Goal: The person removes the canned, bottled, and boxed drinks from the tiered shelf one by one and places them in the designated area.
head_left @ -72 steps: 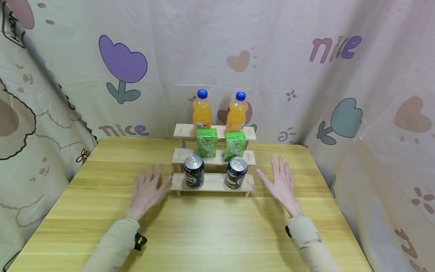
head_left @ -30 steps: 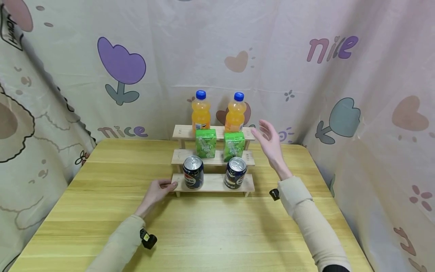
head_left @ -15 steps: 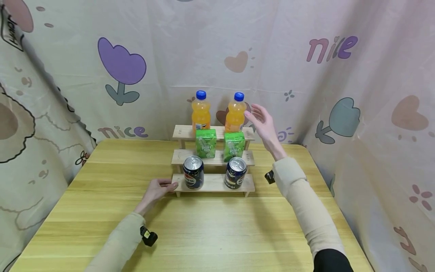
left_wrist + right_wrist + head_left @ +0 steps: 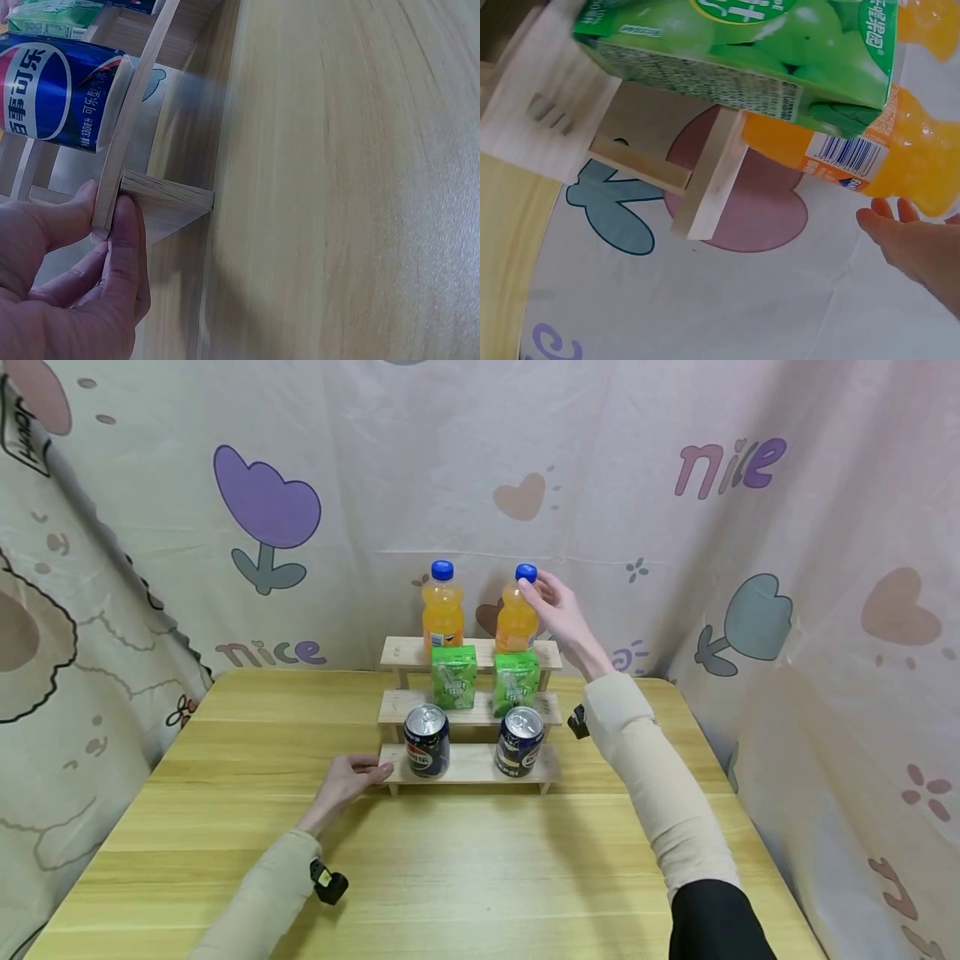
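My left hand [image 4: 347, 787] pinches the left end of the lowest step of a three-tier wooden stand [image 4: 472, 763], thumb on top and fingers beneath. My right hand [image 4: 561, 614] is at the neck of the right orange drink bottle [image 4: 517, 618], just under its blue cap. Its thumb is in front of the bottle and its fingers [image 4: 889, 229] lie loosely beside it; firm contact cannot be made out. A matching bottle [image 4: 443, 610] stands to the left on the top step. Two green juice cartons [image 4: 453, 678] occupy the middle step, and two dark blue Pepsi cans [image 4: 427, 742] the lowest.
The stand rests on a wood-grain table [image 4: 480, 877]. A patterned curtain [image 4: 390, 477] hangs close behind the stand and along both sides. The right juice carton [image 4: 515, 683] is in front of the right bottle, hiding its lower part.
From beside the stand, my right hand has risen and moved left to the right bottle's neck. My left hand has moved in and taken hold of the lowest step's end. The drinks have stayed put.
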Motion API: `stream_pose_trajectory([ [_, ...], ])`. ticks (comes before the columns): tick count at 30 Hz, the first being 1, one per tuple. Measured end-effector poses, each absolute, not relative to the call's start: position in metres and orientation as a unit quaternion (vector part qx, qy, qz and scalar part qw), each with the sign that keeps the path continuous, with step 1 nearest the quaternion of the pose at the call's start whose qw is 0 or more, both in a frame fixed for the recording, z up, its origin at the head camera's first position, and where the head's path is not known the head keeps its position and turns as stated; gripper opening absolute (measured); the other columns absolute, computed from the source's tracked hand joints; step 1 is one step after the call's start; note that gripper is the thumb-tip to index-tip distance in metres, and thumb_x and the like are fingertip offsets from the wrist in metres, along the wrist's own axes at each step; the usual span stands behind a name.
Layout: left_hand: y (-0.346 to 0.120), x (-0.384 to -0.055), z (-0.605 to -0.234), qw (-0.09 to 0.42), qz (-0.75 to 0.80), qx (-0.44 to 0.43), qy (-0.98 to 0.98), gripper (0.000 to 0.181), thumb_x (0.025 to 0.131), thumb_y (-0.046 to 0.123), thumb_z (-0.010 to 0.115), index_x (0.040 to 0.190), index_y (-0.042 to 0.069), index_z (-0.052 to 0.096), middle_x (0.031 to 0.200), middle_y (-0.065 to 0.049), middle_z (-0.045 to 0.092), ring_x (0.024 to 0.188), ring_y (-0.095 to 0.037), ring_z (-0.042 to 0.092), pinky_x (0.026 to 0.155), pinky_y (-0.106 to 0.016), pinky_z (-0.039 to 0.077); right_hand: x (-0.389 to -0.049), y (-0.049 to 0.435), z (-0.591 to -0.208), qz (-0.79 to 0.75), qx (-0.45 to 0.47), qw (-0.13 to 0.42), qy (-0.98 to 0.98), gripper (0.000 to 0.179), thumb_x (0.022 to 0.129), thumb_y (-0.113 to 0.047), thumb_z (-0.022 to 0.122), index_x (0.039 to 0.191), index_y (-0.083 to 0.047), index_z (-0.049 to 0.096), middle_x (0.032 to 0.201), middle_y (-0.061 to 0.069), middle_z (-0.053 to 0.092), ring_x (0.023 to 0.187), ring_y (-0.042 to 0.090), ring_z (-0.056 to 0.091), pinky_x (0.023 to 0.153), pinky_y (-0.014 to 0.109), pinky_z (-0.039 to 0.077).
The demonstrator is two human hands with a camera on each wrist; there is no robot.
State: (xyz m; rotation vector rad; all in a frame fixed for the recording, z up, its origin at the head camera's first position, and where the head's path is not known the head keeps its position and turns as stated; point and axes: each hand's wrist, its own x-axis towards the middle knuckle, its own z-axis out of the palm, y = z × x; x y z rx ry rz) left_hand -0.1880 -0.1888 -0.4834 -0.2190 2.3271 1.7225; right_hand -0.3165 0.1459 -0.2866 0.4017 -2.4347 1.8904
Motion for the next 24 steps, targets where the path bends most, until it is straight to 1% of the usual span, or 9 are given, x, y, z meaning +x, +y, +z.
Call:
stream_pose_trajectory([
  [3, -0.1894, -0.1879, -0.4843, 0.118, 0.590, -0.077, 0.795, 0.046, 0.094, 0.013, 0.071, 0.125, -0.017, 0.056, 0.104, -0.021, 0.075, 0.078, -0.007, 0.067, 0.084, -0.031, 0.061, -0.3200, 0.1421, -0.2854, 0.619, 0.136, 0.006, -0.773, 0.051, 0.106, -0.035, 0.050, 0.151, -0.012, 0.042, 0.157, 0.014, 0.044, 0.147, 0.030, 0.039, 0.126, 0.051, 0.027],
  [6, -0.1898, -0.1873, -0.4846, 0.120, 0.590, -0.078, 0.795, 0.047, 0.094, 0.014, 0.071, 0.126, -0.017, 0.056, 0.106, -0.022, 0.074, 0.079, -0.007, 0.068, 0.085, -0.031, 0.061, -0.3226, 0.1392, -0.2851, 0.633, 0.140, -0.002, -0.761, 0.048, 0.107, -0.032, 0.049, 0.148, -0.008, 0.044, 0.157, 0.017, 0.042, 0.148, 0.030, 0.037, 0.127, 0.052, 0.024],
  [9, -0.1901, -0.1864, -0.4843, 0.122, 0.587, -0.077, 0.796, 0.049, 0.095, 0.016, 0.070, 0.128, -0.016, 0.055, 0.112, -0.026, 0.072, 0.083, -0.009, 0.069, 0.090, -0.036, 0.060, -0.3248, 0.1374, -0.2856, 0.636, 0.140, -0.006, -0.758, 0.049, 0.107, -0.030, 0.048, 0.149, -0.006, 0.043, 0.160, 0.018, 0.038, 0.150, 0.030, 0.033, 0.128, 0.052, 0.020],
  [14, -0.1895, -0.1860, -0.4839, 0.124, 0.572, -0.075, 0.808, 0.053, 0.095, 0.021, 0.070, 0.131, -0.015, 0.054, 0.123, -0.030, 0.066, 0.094, -0.016, 0.070, 0.101, -0.047, 0.055, -0.3262, 0.1376, -0.2870, 0.641, 0.142, 0.000, -0.754, 0.048, 0.107, -0.028, 0.048, 0.148, -0.003, 0.043, 0.160, 0.018, 0.038, 0.152, 0.030, 0.029, 0.129, 0.055, 0.016],
  [17, -0.1894, -0.1863, -0.4842, 0.122, 0.566, -0.074, 0.812, 0.053, 0.095, 0.022, 0.070, 0.130, -0.014, 0.054, 0.124, -0.031, 0.066, 0.096, -0.018, 0.069, 0.102, -0.048, 0.054, -0.3266, 0.1369, -0.2869, 0.644, 0.138, 0.004, -0.752, 0.046, 0.107, -0.027, 0.048, 0.146, -0.002, 0.045, 0.159, 0.019, 0.040, 0.151, 0.030, 0.031, 0.129, 0.054, 0.017],
  [19, -0.1894, -0.1864, -0.4849, 0.120, 0.567, -0.074, 0.812, 0.052, 0.095, 0.021, 0.070, 0.130, -0.015, 0.055, 0.123, -0.031, 0.066, 0.094, -0.016, 0.069, 0.101, -0.047, 0.055, -0.3264, 0.1359, -0.2863, 0.647, 0.133, 0.007, -0.751, 0.045, 0.107, -0.027, 0.049, 0.144, -0.001, 0.046, 0.155, 0.019, 0.044, 0.148, 0.030, 0.036, 0.128, 0.053, 0.020],
  [22, -0.1892, -0.1864, -0.4850, 0.120, 0.573, -0.076, 0.807, 0.051, 0.096, 0.020, 0.070, 0.130, -0.015, 0.055, 0.122, -0.030, 0.067, 0.090, -0.013, 0.069, 0.099, -0.045, 0.056, -0.3258, 0.1349, -0.2845, 0.651, 0.122, 0.011, -0.749, 0.042, 0.106, -0.027, 0.050, 0.140, -0.002, 0.049, 0.147, 0.017, 0.050, 0.141, 0.030, 0.042, 0.126, 0.052, 0.024],
  [24, -0.1889, -0.1863, -0.4853, 0.120, 0.579, -0.077, 0.803, 0.050, 0.096, 0.019, 0.070, 0.130, -0.015, 0.055, 0.121, -0.030, 0.068, 0.088, -0.011, 0.069, 0.098, -0.044, 0.057, -0.3254, 0.1352, -0.2844, 0.654, 0.116, 0.013, -0.747, 0.042, 0.106, -0.027, 0.051, 0.138, -0.001, 0.050, 0.142, 0.015, 0.052, 0.138, 0.029, 0.043, 0.125, 0.053, 0.026],
])
